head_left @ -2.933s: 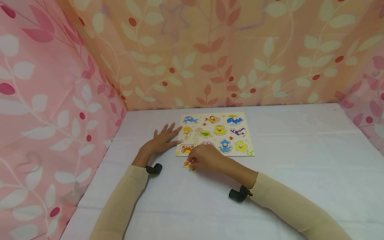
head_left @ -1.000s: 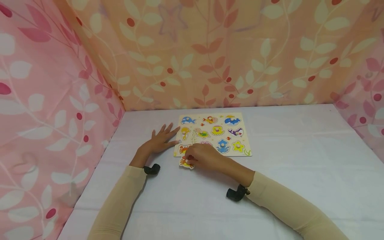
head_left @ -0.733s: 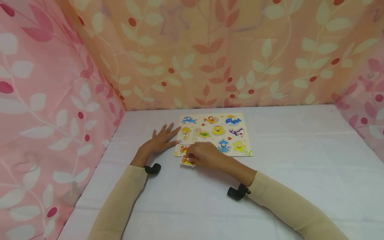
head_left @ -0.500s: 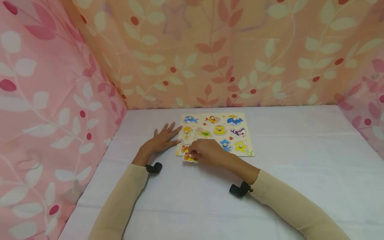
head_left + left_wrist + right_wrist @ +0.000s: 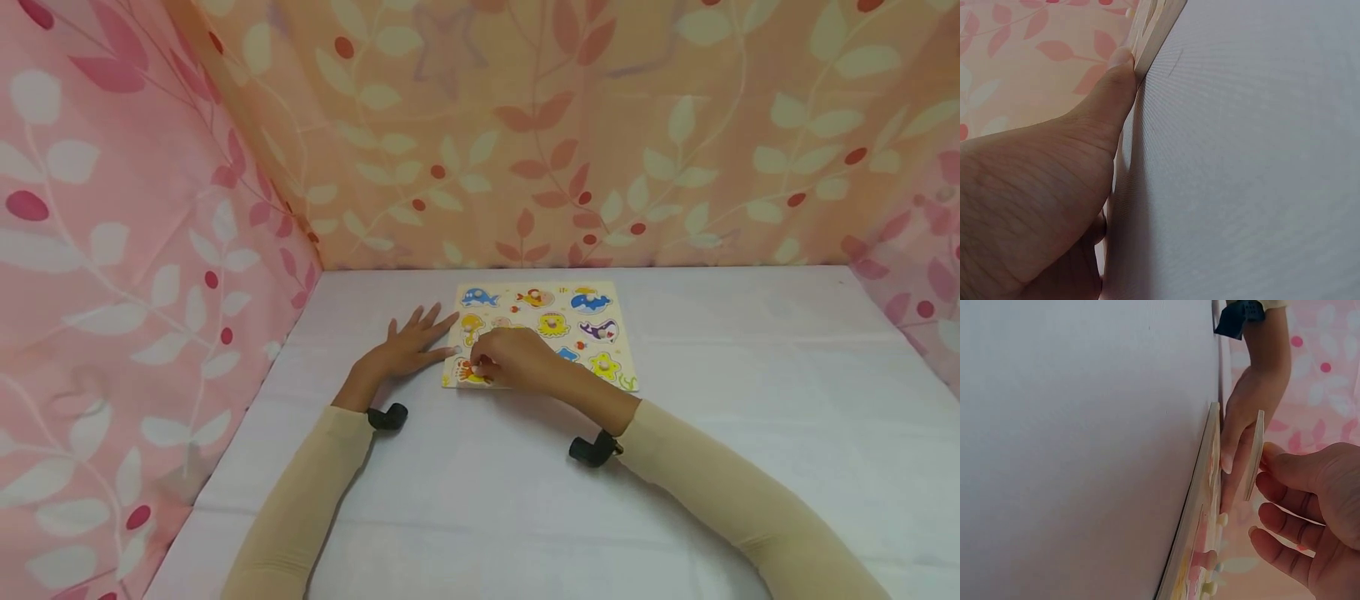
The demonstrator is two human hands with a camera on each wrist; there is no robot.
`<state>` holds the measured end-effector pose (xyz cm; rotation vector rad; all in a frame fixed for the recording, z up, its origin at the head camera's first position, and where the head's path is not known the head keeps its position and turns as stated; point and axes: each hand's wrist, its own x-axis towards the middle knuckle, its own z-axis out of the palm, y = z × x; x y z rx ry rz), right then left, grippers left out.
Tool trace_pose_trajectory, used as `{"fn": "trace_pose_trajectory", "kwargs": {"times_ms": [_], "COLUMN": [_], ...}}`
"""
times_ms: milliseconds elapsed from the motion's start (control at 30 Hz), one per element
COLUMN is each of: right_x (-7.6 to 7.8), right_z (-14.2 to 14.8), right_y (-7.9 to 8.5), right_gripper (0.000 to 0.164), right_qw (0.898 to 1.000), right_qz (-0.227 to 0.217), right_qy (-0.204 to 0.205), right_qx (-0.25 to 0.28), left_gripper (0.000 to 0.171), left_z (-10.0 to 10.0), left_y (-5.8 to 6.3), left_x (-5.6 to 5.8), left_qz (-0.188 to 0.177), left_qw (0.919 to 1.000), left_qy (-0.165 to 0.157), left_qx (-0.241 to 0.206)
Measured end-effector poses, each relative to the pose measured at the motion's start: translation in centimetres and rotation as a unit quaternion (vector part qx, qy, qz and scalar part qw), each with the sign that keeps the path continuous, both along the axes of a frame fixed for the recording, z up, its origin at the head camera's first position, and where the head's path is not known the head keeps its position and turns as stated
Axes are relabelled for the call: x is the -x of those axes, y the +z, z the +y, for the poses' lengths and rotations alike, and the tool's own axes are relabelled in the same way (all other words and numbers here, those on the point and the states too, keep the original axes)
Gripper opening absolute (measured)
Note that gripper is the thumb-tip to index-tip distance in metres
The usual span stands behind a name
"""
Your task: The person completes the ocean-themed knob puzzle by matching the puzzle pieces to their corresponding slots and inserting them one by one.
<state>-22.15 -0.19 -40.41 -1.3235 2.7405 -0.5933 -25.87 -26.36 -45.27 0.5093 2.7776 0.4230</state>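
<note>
A wooden peg puzzle board (image 5: 561,305) with sea animals lies flat on the white table. My right hand (image 5: 521,360) pinches a crab puzzle piece (image 5: 471,372) by its knob, over the board's near left corner. In the right wrist view, the crab piece (image 5: 1256,456) is tilted on edge at the fingertips, apart from the board (image 5: 1200,475). My left hand (image 5: 405,348) lies spread on the table, fingertips at the board's left edge. The left wrist view shows its thumb (image 5: 1124,69) touching that edge. My right hand hides part of the bottom row.
Other knobbed pieces sit in the board, among them an octopus (image 5: 553,325), a starfish (image 5: 603,367) and a blue whale (image 5: 590,301). Floral cloth (image 5: 480,167) hangs behind the table and at both sides. A black camera mount is on each wrist.
My right hand has lifted the crab piece from in front of the board and moved it forward, over the near left corner. The left hand has stayed at the board's edge.
</note>
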Motion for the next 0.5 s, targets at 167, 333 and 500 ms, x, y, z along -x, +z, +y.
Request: {"fn": "trace_pose_trajectory", "kwargs": {"times_ms": [167,333,500], "right_x": [0.8,1.4,2.1], "right_z": [-0.6,-0.9,-1.3], "right_y": [-0.2,-0.5,-0.7], "right_gripper": [0.011,0.010,0.008], "right_qw": [1.000,1.000,0.999], "right_qz": [-0.004,0.002,0.001], "right_qy": [0.001,0.005,0.023], "right_qx": [-0.015,-0.024,-0.032], "left_gripper": [0.076,0.076,0.076], "left_z": [-0.1,-0.1,0.0], "left_y": [0.0,-0.1,0.2], "left_x": [-0.1,-0.1,-0.2], "left_qz": [0.007,0.007,0.006], "left_qw": [1.0000,0.9999,0.9999], "left_qy": [-0.004,-0.006,-0.008], "left_qx": [-0.001,-0.006,-0.005]}}
